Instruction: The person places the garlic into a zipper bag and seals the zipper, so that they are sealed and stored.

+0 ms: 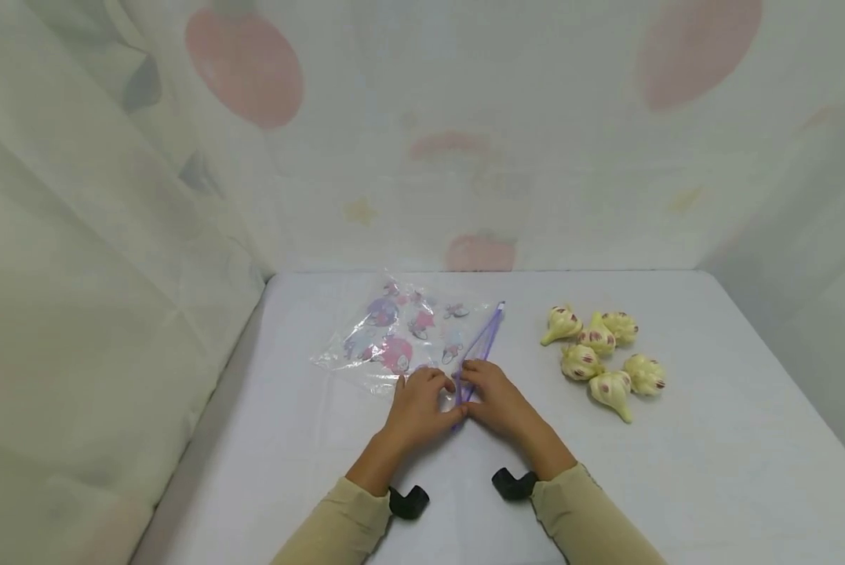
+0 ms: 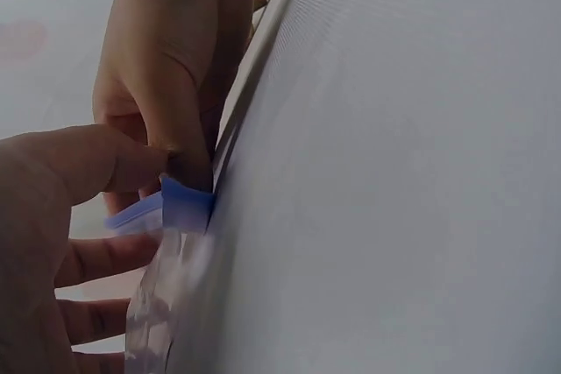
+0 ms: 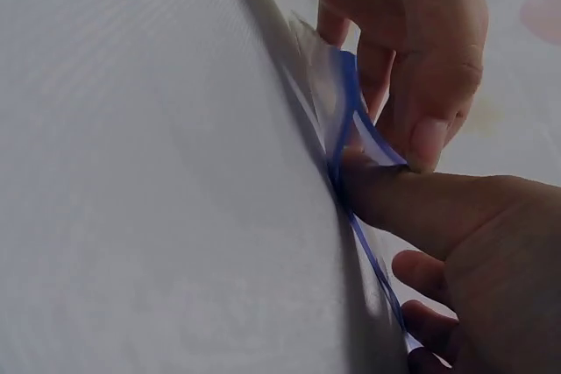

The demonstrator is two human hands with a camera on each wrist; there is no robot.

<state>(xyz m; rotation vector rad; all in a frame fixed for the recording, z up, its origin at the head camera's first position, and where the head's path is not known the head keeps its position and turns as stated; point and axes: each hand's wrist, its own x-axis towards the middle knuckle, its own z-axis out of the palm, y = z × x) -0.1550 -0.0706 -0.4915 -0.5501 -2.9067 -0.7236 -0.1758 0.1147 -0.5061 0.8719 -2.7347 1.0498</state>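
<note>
A clear plastic zip bag (image 1: pixel 422 323), printed with pink, purple and blue cartoon figures, lies flat on the table. Its purple zip edge (image 1: pixel 491 336) faces right, and the mouth is spread a little apart. My left hand (image 1: pixel 420 408) pinches the near end of the mouth from the left side. From the right, my right hand (image 1: pixel 501 402) holds the same edge, its thumb (image 3: pixel 394 192) in the gap between the two zip strips. The thumbs meet closely at the rim. In the left wrist view, my left hand's fingers (image 2: pixel 110 260) are partly behind the plastic.
Several garlic bulbs (image 1: pixel 581 362) with purple streaks lie in a loose group on the white table (image 1: pixel 719 471), right of the bag. Patterned curtains (image 1: pixel 394 188) stand behind the table and along its sides. A black band (image 1: pixel 409 503) shows at each wrist.
</note>
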